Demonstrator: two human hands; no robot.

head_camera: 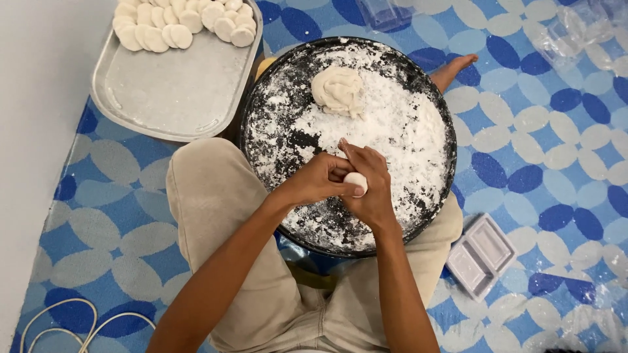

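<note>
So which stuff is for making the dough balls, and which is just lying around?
In use:
left hand
right hand
small dough ball
dough lump
floured round pan
metal tray with flattened dough discs

Just lying about:
white plastic containers
clear plastic wrappers
white cord

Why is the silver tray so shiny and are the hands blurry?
Head view: soft, even light gives the metal tray a dull sheen, no harsh glare; both hands, left and right, look sharp around the dough ball; shadows are faint.
</note>
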